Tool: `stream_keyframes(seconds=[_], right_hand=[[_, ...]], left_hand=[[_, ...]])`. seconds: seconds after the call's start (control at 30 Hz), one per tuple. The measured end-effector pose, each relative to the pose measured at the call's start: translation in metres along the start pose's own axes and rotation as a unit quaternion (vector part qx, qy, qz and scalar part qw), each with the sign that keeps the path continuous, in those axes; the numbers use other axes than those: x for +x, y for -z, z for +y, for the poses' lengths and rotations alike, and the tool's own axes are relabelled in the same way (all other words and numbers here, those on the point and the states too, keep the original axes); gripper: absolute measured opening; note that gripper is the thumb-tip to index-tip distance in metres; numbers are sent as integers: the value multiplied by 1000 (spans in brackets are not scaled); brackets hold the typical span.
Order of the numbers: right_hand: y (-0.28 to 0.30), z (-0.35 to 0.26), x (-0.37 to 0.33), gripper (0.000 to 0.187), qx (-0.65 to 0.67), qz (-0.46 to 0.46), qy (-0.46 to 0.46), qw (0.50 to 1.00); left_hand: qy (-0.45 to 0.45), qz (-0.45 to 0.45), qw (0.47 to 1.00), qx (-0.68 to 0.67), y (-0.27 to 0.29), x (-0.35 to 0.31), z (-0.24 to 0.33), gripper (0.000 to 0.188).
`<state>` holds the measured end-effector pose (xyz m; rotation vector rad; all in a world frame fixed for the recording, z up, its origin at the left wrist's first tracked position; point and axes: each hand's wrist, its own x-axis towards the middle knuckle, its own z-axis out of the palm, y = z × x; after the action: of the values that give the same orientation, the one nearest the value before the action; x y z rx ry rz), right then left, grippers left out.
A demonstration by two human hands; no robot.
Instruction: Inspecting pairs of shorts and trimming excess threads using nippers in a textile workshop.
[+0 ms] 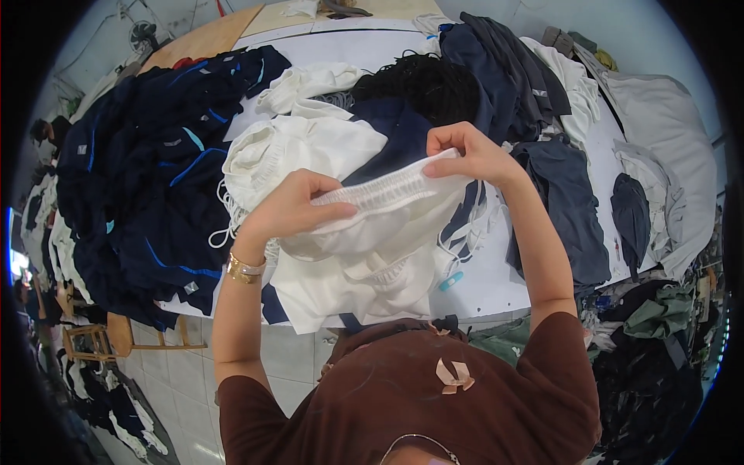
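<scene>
Both hands stretch the gathered elastic waistband of a white garment, which hangs down to the table's near edge. Thumb and fingers of my left hand pinch one end of the band. At the other end, higher and to the right, my right hand pinches it the same way. Fabric and fingers hide part of each grip. Beyond my left hand lies a second white garment with a gathered waist and loose white cords. More cords lie under my right forearm, near a small light-blue tool.
Dark navy garments with blue trim are heaped at the left. Black cords and dark clothes lie at the back. Grey garments rest on the white table at right. A wooden stool stands lower left.
</scene>
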<state>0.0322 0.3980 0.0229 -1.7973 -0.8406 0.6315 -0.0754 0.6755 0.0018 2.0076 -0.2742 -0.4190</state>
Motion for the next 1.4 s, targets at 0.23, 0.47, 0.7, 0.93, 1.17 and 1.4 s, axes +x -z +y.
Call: stream_keyframes(seconds=[0.23, 0.47, 0.7, 0.93, 1.17, 1.4], right_hand=[[-26, -5, 11, 22, -32, -38, 102, 994], [-58, -18, 14, 33, -31, -140, 51, 988], [-87, -1, 26, 37, -50, -47, 38, 997], [-38, 25, 32, 43, 64, -106, -163, 979], [-6, 42, 6, 25, 163, 64, 9, 984], [37, 67, -29, 29, 12, 92, -44, 995]], left_hand=[[-26, 22, 999, 5, -18, -3, -3, 26], [-41, 20, 997, -63, -44, 5, -9, 23], [-93, 92, 988, -78, -58, 7, -11, 18], [1, 94, 988, -125, -32, -4, -11, 25], [-8, 150, 988, 23, 2, -38, -21, 27], [33, 194, 976, 90, 32, -59, -53, 27]])
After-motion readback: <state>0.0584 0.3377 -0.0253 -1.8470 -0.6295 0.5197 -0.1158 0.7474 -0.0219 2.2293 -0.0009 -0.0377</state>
